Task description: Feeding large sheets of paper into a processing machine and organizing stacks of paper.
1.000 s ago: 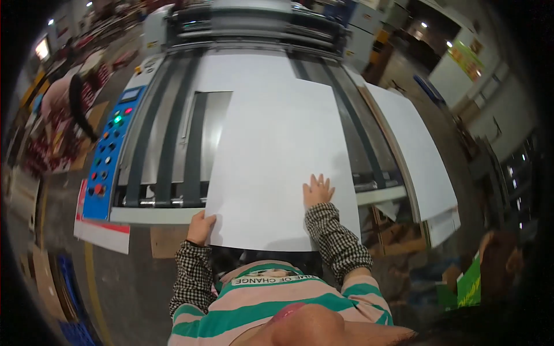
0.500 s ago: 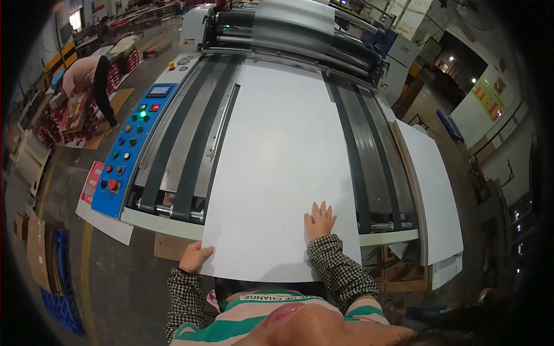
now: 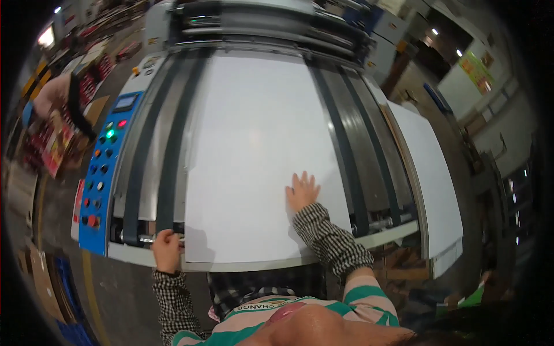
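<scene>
- Co-worker (image 3: 55, 101): at 9 o'clock from the sheet, far left edge of view, bent over stacks of red printed goods (image 3: 52, 153); partly blurred.
- Control panel (image 3: 105, 173): blue, upright strip on the machine's left flank, at 9 o'clock from the sheet; rows of round buttons, one lit green, some red; small screen at its top end.
- Left hand (image 3: 166, 249): at the sheet's 7 o'clock corner, fingers curled over the table's near edge, touching the sheet's corner; whether it pinches the sheet or only rests there cannot be told.
- Belts (image 3: 173, 150): dark long bands running from 6 to 12 o'clock along the grey feed table, two left of the sheet, two right of it.
- Sheet (image 3: 254, 144): large, plain white, rectangular, unmarked, matt with a soft light patch near its middle; lies flat on the feed table, centre of view, its near edge just overhanging the table's front, its far edge reaching the rollers (image 3: 259, 29) at 12 o'clock.
- Right hand (image 3: 302, 191): open, fingers spread, palm pressed flat on the sheet at its 5 o'clock part; checked sleeve behind it. The two hands are well apart.
- Stack (image 3: 430, 173): white sheets on a side platform, at 3 o'clock from the sheet, apart from it.
</scene>
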### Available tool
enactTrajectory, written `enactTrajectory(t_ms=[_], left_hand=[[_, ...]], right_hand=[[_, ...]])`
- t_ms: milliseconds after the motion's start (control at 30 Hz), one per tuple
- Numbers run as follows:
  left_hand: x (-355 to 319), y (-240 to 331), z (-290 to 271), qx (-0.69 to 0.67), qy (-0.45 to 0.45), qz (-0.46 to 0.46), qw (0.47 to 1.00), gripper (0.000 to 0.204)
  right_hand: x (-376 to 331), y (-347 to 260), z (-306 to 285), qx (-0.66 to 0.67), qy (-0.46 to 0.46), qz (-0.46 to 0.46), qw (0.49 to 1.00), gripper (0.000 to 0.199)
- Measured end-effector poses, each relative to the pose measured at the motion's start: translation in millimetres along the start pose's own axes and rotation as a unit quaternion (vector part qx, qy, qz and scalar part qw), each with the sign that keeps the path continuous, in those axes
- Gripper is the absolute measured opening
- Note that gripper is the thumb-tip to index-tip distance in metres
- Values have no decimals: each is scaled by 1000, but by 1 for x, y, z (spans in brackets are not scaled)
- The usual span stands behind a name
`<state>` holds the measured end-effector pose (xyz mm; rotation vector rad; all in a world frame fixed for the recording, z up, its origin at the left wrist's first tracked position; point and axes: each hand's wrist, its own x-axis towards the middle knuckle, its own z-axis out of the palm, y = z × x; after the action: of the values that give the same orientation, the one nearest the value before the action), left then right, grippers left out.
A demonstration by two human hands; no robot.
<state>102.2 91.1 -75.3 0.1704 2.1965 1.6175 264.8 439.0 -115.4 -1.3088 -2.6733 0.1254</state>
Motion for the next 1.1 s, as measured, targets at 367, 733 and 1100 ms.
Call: enactTrajectory(t_ms=[367,733,1100], left_hand=[[12,13,37,44,11,117,992,14],[-9,30,49,245,117,165,948,14],[41,66,-30,529,-193,445,696,42]], right_hand=[[44,255,-59,-206,294,-57,932,8],[-79,453,-127,-245,-108,463,845,36],[-70,298,-134,-221,-169,449,849,27]])
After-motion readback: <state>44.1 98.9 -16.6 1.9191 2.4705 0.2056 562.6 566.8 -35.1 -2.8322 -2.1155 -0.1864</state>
